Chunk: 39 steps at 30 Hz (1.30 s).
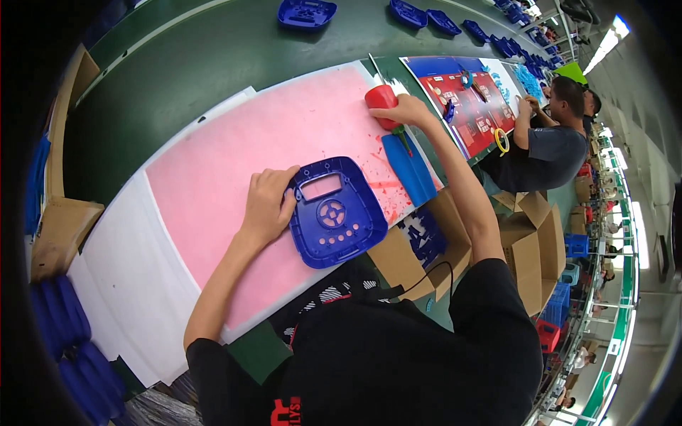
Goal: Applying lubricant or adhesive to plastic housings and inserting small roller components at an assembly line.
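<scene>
Closed around a red, rounded plastic tool (379,104) with a dark green pointed tip (405,143), the right hand (403,111) held it by a flat blue sheet (410,172). One round-cornered blue plastic shell (346,241) lay on pink paper (217,177), leftward and nearer the body, its long axis running roughly away from it. Nearer was the left hand (268,204), touching its left rim; whether it pinched, I couldn't tell. Beyond sat three similar shells (307,15), plus others too small to count.

This is looking like a factory: blue shells (307,14) are lining the far side of a green bench (177,78), a co-worker (554,149) is working at right, and cartons (522,263) and crates (556,305) are standing nearby.
</scene>
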Each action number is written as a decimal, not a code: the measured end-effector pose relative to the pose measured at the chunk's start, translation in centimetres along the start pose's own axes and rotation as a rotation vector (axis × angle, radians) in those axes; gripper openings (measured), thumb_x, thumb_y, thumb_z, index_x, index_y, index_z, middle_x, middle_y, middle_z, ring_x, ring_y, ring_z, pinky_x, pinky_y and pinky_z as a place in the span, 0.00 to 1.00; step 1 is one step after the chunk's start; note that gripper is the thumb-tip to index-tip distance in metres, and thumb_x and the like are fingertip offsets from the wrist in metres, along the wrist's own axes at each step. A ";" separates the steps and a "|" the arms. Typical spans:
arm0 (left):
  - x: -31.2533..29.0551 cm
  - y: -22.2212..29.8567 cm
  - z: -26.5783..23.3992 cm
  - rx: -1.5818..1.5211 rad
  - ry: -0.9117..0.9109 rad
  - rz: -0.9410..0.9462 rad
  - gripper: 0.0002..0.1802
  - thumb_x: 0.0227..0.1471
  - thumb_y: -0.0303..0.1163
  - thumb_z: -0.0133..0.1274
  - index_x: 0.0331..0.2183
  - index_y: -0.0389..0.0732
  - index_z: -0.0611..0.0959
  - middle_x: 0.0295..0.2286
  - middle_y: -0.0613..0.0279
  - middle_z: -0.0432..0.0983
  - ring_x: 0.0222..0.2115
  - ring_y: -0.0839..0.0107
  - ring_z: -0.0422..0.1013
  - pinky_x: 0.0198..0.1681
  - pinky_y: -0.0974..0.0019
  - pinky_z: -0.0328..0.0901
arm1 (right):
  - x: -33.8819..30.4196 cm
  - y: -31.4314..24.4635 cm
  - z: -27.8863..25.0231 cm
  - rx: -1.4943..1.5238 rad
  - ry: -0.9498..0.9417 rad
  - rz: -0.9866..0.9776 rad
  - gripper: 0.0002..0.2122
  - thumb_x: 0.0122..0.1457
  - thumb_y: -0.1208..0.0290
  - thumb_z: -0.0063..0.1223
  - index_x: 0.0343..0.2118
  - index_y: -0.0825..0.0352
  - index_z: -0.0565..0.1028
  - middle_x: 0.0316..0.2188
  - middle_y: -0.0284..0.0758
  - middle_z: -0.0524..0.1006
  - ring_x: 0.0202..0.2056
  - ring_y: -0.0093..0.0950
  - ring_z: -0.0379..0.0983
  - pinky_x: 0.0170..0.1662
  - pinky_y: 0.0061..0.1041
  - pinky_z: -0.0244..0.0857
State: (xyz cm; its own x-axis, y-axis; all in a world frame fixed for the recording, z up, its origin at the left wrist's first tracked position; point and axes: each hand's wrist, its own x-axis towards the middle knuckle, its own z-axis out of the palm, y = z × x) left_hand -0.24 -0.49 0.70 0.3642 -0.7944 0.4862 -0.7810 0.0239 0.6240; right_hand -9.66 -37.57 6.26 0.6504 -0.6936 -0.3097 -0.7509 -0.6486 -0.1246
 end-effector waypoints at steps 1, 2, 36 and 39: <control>-0.1 0.0 0.1 0.003 0.030 0.018 0.22 0.44 0.23 0.49 0.45 0.32 0.76 0.33 0.52 0.75 0.36 0.57 0.68 0.42 0.57 0.58 | 0.4 0.0 0.1 0.048 -0.026 -0.063 0.36 0.37 0.34 0.61 0.30 0.72 0.80 0.21 0.40 0.78 0.22 0.31 0.77 0.23 0.25 0.69; 0.0 0.1 0.2 -0.003 0.031 0.013 0.22 0.44 0.23 0.49 0.45 0.32 0.76 0.33 0.52 0.75 0.36 0.57 0.68 0.42 0.57 0.58 | 0.7 0.4 -0.4 0.042 -0.031 -0.061 0.36 0.37 0.34 0.61 0.30 0.72 0.80 0.21 0.40 0.78 0.22 0.31 0.77 0.23 0.25 0.69; -0.6 -0.9 0.6 0.058 0.024 0.016 0.22 0.42 0.25 0.49 0.43 0.30 0.76 0.29 0.53 0.73 0.32 0.59 0.67 0.39 0.59 0.59 | -15.4 -9.0 10.1 1.884 0.536 -0.301 0.20 0.54 0.74 0.61 0.48 0.68 0.67 0.40 0.38 0.75 0.40 0.29 0.74 0.43 0.29 0.72; -0.5 -0.9 0.5 0.018 -0.017 -0.022 0.22 0.43 0.22 0.47 0.45 0.32 0.74 0.32 0.51 0.73 0.34 0.57 0.67 0.42 0.57 0.58 | -15.2 -8.9 10.3 1.824 0.560 -0.293 0.19 0.54 0.74 0.60 0.48 0.68 0.67 0.40 0.39 0.75 0.40 0.30 0.75 0.43 0.30 0.73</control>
State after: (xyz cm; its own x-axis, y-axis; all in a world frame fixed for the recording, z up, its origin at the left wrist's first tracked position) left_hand -0.02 -0.38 -0.40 0.3729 -0.8046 0.4622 -0.7819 -0.0043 0.6234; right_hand -14.01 -18.02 2.36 0.4381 -0.8871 0.1452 0.4174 0.0577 -0.9069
